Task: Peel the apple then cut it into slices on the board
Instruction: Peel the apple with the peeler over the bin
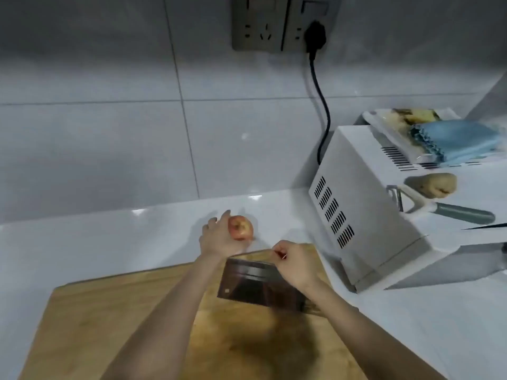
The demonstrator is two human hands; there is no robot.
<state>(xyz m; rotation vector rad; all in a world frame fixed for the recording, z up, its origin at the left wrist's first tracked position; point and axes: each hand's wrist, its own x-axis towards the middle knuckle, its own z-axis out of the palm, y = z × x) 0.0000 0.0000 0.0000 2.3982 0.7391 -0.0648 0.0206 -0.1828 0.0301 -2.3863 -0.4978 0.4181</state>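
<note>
Because the apple (241,228) is round, waxy-skinned and firm, it should be light to lift but apt to turn or slip in a loose hold. The safest grip seems the one it has now: cupped in the left hand (219,238), fingers curled round its left side, the stem dimple facing the camera. It hangs over the glossy white bench (109,237), just past the far edge of the board (109,311). Its red-and-yellow skin looks whole, so peeling appears not yet begun. The right hand (295,266) is curled above the board, thumb and forefinger pinching a small red scrap (280,254); whether that is a sticker or a bit of skin is too small to tell. Beneath that hand a cleaver (255,281) lies flat on the board. Its broad dark blade looks stiff and heavy, best taken by the handle, which the forearm mostly hides. The board is pale wood with a darker patch near the middle, likely grippy enough to steady a cut face. A peeler (439,207) with a grey handle rests on the white microwave (370,215) to the right, well apart from the apple. For thin skin on a hard, rolling fruit it seems the gentler tool.
</note>
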